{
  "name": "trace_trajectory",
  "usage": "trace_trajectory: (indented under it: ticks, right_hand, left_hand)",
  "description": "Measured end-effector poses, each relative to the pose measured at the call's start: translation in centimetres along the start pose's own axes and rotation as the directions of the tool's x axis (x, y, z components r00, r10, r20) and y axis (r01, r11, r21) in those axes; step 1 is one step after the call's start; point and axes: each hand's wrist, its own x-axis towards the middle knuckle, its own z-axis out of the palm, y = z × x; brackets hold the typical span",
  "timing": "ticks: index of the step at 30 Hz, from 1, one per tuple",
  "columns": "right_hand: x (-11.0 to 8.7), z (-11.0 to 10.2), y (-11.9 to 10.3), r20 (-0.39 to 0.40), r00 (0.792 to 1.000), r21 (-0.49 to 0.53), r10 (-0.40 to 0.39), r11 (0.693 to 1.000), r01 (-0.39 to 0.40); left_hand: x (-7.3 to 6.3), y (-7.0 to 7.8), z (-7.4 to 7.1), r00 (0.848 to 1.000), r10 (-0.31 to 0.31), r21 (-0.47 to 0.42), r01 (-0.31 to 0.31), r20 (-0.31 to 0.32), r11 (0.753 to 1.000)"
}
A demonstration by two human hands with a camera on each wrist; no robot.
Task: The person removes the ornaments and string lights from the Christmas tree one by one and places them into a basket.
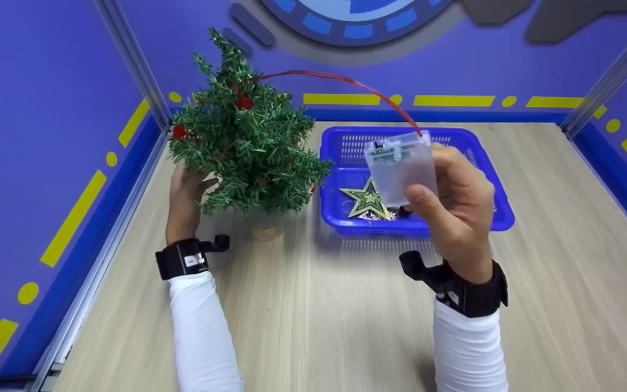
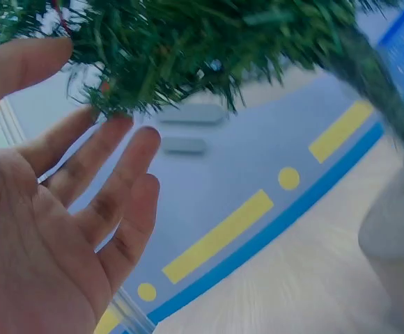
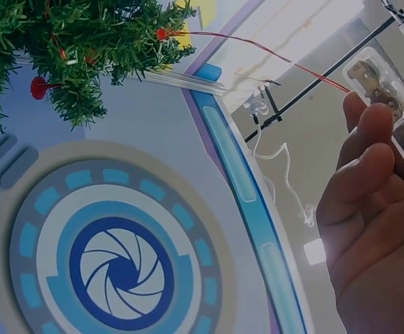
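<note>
A small artificial Christmas tree (image 1: 248, 158) with red ornaments (image 1: 244, 102) stands upright on its round base (image 1: 267, 234), left of centre. At its left side my left hand (image 1: 183, 204) reaches to the lower branches; in the left wrist view the fingers (image 2: 122, 181) are spread and loosely bent, and the fingertips touch the needles. My right hand (image 1: 463, 209) holds up a translucent battery box (image 1: 403, 171) between thumb and fingers. From the box's top a thin red wire (image 1: 346, 80) arcs across to the tree. Round parts inside the box (image 3: 379, 87) show in the right wrist view.
Behind the right hand, a blue plastic basket (image 1: 340, 224) sits on the wooden table (image 1: 292, 326). It contains a gold-edged star (image 1: 368, 200) and shiny pinkish pieces (image 1: 373, 216). Blue panels (image 1: 36, 136) with yellow marks stand around the table.
</note>
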Motion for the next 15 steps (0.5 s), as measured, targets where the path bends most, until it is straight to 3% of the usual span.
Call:
trace_trajectory:
  ticks: [7,9,11,13,15]
  right_hand:
    - [0.0,0.3,0.2,0.017,1.000,-0.022,0.012,1.000,-0.011]
    - [0.1,0.4,0.2,0.022,1.000,-0.030,0.016,0.999,-0.015]
    - [0.1,0.4,0.2,0.028,0.999,-0.033,0.016,0.999,-0.015]
    - [0.0,0.5,0.2,0.027,1.000,-0.028,0.013,1.000,-0.012]
    - [0.1,0.5,0.2,0.012,1.000,-0.016,0.005,1.000,-0.005]
  left_hand:
    - [0.4,0.9,0.7,0.991,0.132,-0.094,-0.131,0.004,0.987]
    - [0.5,0.9,1.0,0.995,0.099,-0.080,-0.100,-0.014,0.992]
    - [0.5,0.7,1.2,0.999,0.018,-0.024,-0.019,-0.041,1.000]
    - [0.5,0.3,1.4,0.995,-0.069,0.049,0.072,-0.073,0.996]
    - [0.8,0.2,1.5,0.990,-0.093,0.124,0.106,-0.106,0.987]
